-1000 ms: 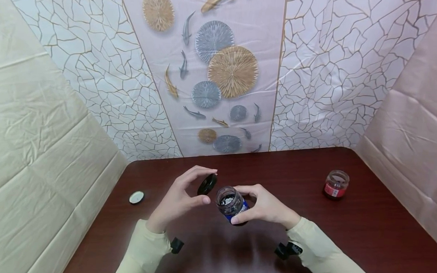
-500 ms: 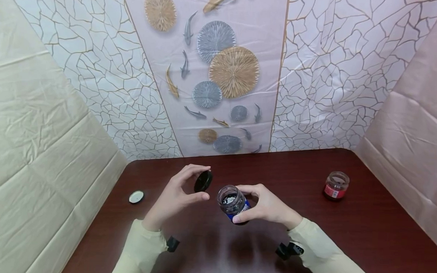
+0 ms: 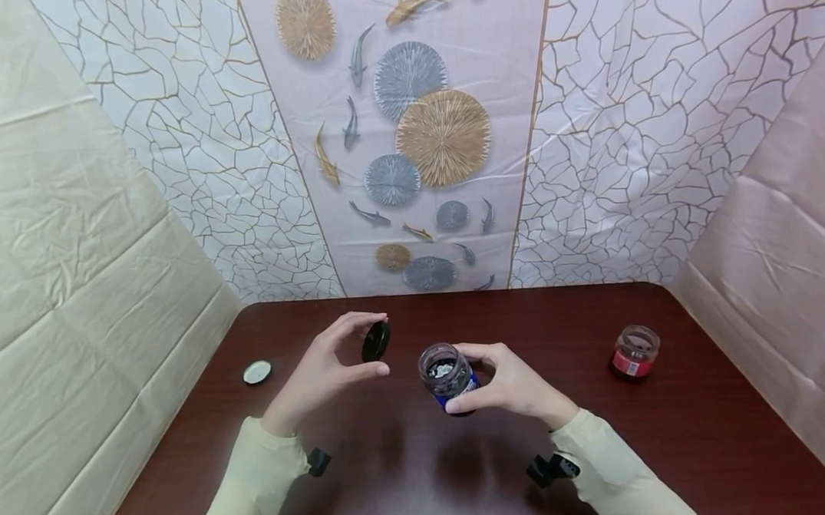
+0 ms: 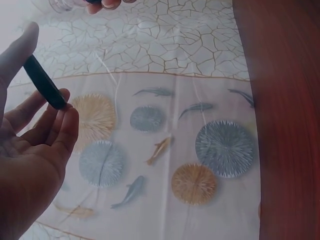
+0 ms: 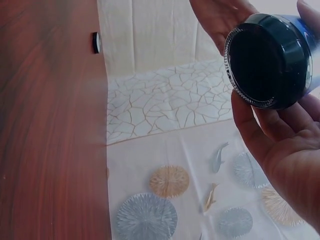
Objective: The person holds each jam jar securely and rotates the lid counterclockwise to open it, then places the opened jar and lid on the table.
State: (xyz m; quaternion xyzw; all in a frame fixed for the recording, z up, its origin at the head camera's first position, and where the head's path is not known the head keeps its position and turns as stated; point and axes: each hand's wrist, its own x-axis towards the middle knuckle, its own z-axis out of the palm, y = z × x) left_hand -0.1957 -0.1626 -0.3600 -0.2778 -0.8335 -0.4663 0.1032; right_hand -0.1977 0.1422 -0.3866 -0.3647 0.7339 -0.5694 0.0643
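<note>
Above the table's middle, my left hand (image 3: 325, 369) holds a black jar lid (image 3: 376, 341) on edge between thumb and fingers. The same lid (image 4: 44, 82) shows edge-on in the left wrist view. To its right, my right hand (image 3: 514, 385) grips a glass jar (image 3: 447, 372) with a blue label. That jar has no lid on and tilts toward the left; dark contents with something white show inside. In the right wrist view the dark bottom of the jar (image 5: 265, 62) faces the camera. Lid and jar are apart.
On the dark red-brown table (image 3: 389, 487), a second lid (image 3: 257, 372), pale inside, lies at the left. An uncapped glass jar with a red label (image 3: 634, 353) stands at the far right. Patterned cloth (image 3: 418, 135) hangs behind, with plain cloth at both sides.
My left hand has moved left with the black lid, which has turned more upright. My right hand has shifted slightly right with the jar, so the gap between them has grown.
</note>
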